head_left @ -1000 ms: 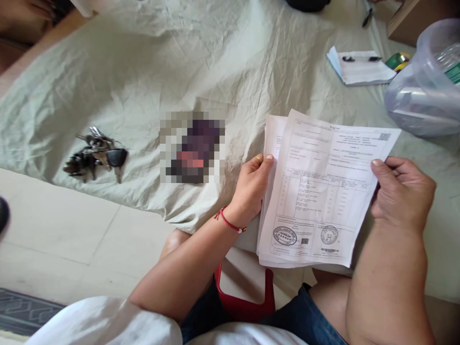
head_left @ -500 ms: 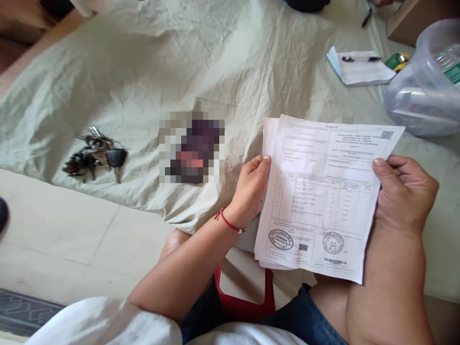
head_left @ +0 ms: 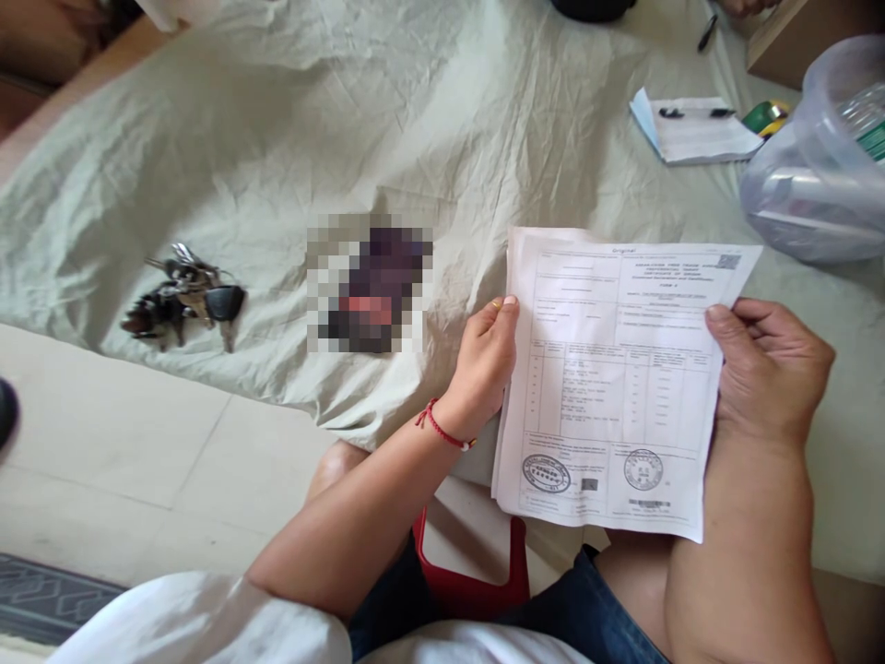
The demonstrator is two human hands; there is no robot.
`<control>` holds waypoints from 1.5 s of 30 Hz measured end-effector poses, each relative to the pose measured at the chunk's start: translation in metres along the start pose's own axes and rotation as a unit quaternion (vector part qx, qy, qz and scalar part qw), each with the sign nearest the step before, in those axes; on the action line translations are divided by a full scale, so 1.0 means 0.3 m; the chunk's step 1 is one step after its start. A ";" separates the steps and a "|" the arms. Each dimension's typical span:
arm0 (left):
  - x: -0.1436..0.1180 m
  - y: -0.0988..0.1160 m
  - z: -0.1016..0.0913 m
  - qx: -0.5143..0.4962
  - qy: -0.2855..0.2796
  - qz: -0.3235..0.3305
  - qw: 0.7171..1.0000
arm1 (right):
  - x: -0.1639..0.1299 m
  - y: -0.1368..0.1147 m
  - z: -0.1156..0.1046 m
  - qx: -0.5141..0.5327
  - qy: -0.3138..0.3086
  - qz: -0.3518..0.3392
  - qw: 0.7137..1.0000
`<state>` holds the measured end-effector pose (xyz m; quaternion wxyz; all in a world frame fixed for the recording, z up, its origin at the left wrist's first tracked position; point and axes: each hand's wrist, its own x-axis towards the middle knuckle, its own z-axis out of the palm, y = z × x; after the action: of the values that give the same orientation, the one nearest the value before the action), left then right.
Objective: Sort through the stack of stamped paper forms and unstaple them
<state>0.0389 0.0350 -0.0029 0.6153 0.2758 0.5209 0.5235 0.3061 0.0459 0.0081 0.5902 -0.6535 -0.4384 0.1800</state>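
Note:
A small stack of printed papers [head_left: 608,397] is held upright between my two hands above my lap. The top sheet carries tables, two round ink stamps and a square code in the upper corner. My left hand [head_left: 488,355], with a red cord bracelet at the wrist, pinches the stack's left edge, thumb in front. At the right edge my right hand [head_left: 767,369] grips it too, thumb on the front and fingers folded behind. Left of the papers, a pixelated dark object [head_left: 380,286] lies on the cloth.
A bunch of keys [head_left: 186,295] lies on the pale cloth [head_left: 290,120] at the left. Toward the upper right are a notepad [head_left: 705,134] with a pen, a tape measure [head_left: 766,118], a clear plastic container [head_left: 781,203] and a cardboard box [head_left: 784,37]. A red-edged stool [head_left: 515,563] stands below.
My right hand has shifted slightly left, and the top sheet has moved left with it, lining up more closely with the sheets behind. My left hand has hardly moved.

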 end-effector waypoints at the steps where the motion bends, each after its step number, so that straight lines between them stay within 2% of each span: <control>1: -0.002 0.001 -0.001 0.011 0.001 0.006 1.000 | 0.001 0.003 -0.001 -0.004 -0.003 0.000 1.000; 11: -0.009 -0.002 -0.005 0.087 0.006 0.087 0.992 | -0.013 0.022 0.015 -0.027 -0.033 0.008 0.999; 16: -0.001 -0.012 -0.008 0.079 -0.027 0.056 0.995 | -0.008 0.073 0.016 -0.044 -0.060 0.013 0.997; 18: 0.005 -0.004 -0.011 0.050 -0.033 0.037 0.998 | -0.001 0.101 0.007 -0.042 -0.084 0.041 0.995; 20: 0.013 0.007 -0.015 0.026 -0.038 0.023 0.999 | 0.002 0.114 -0.003 -0.030 -0.118 0.102 0.987; 24: 0.028 0.026 -0.023 -0.011 -0.072 0.014 0.997 | -0.013 0.079 -0.011 0.037 -0.211 0.209 0.954; 27: 0.035 0.030 -0.020 -0.024 -0.090 0.012 0.996 | -0.033 0.035 -0.013 0.068 -0.283 0.239 0.926; 30: 0.032 0.045 -0.015 -0.033 -0.093 0.025 0.995 | -0.052 0.012 -0.020 0.084 -0.309 0.241 0.916; 32: 0.020 0.066 -0.017 -0.036 -0.110 0.038 0.993 | -0.065 0.005 -0.022 0.102 -0.283 0.222 0.928; 35: -0.014 0.112 -0.029 -0.033 -0.169 0.048 0.984 | -0.079 -0.016 -0.018 0.138 -0.204 0.162 0.956; 39: -0.067 0.165 -0.039 0.006 -0.237 0.046 0.970 | -0.079 -0.096 -0.016 0.182 -0.105 0.019 0.977; 42: -0.102 0.190 -0.028 0.023 -0.228 0.062 0.971 | -0.077 -0.182 -0.035 0.143 -0.059 -0.111 0.982; 45: -0.129 0.214 -0.015 0.003 -0.173 0.088 0.981 | -0.089 -0.258 -0.067 0.079 -0.008 -0.182 0.980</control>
<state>0.0152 0.0172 0.0661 0.6469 0.4089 0.3822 0.5180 0.2786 0.0062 0.0775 0.6592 -0.5128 -0.5393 0.1083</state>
